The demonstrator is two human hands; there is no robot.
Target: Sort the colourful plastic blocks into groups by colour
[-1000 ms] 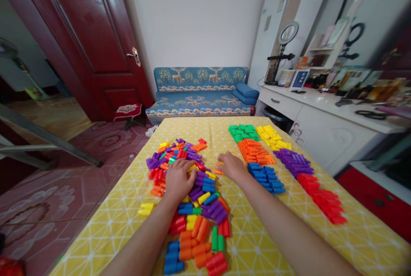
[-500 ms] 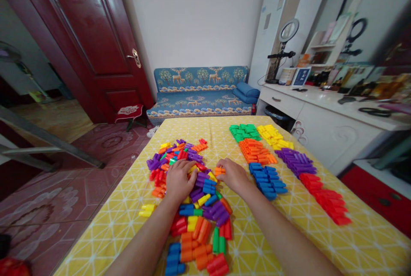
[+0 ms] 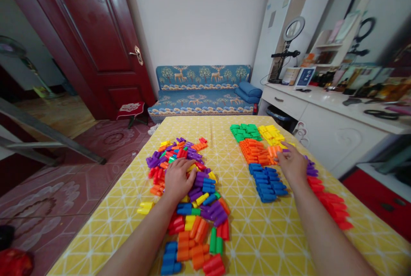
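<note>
My left hand (image 3: 180, 176) lies on a mixed heap of plastic building blocks (image 3: 201, 201), its fingers spread over red and yellow pieces and the thumb apart. My right hand (image 3: 292, 163) pinches an orange block (image 3: 274, 152) at the right end of the orange group (image 3: 252, 151). Below that group sits the blue group (image 3: 267, 181). Green blocks (image 3: 244, 132) and yellow blocks (image 3: 271, 133) lie farther back. Part of the purple group (image 3: 311, 168) is hidden behind my right hand, and my forearm partly covers the red group (image 3: 334, 205).
The blocks lie on a table with a yellow patterned cloth (image 3: 257, 233). A blue sofa (image 3: 202, 91) stands beyond it. To the right is a white dressing table (image 3: 334, 126) with a ring light (image 3: 293, 29). A red stool (image 3: 131, 109) stands by the door.
My right hand has moved right from beside the mixed heap to the orange group, carrying an orange block. My left hand stays on the heap. The view has shifted slightly.
</note>
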